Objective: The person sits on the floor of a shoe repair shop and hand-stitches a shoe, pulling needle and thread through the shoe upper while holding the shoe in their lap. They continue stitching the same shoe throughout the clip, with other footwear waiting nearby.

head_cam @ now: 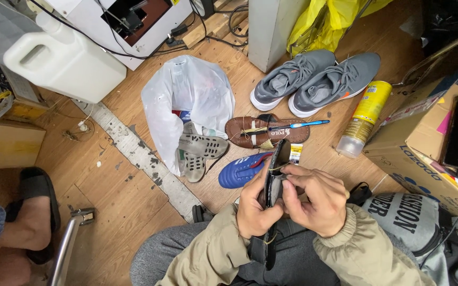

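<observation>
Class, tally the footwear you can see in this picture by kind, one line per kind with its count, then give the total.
Grey sneakers: 2
Brown sandal: 1
Blue football boot: 1
Black shoe held between left hand and right hand: 1
Black slipper on another person's foot: 1
Total: 6

You have a black shoe point(274, 182) standing on edge above your lap, near the middle of the scene, its sole side turned left, its far tip curving toward the floor beyond.
</observation>
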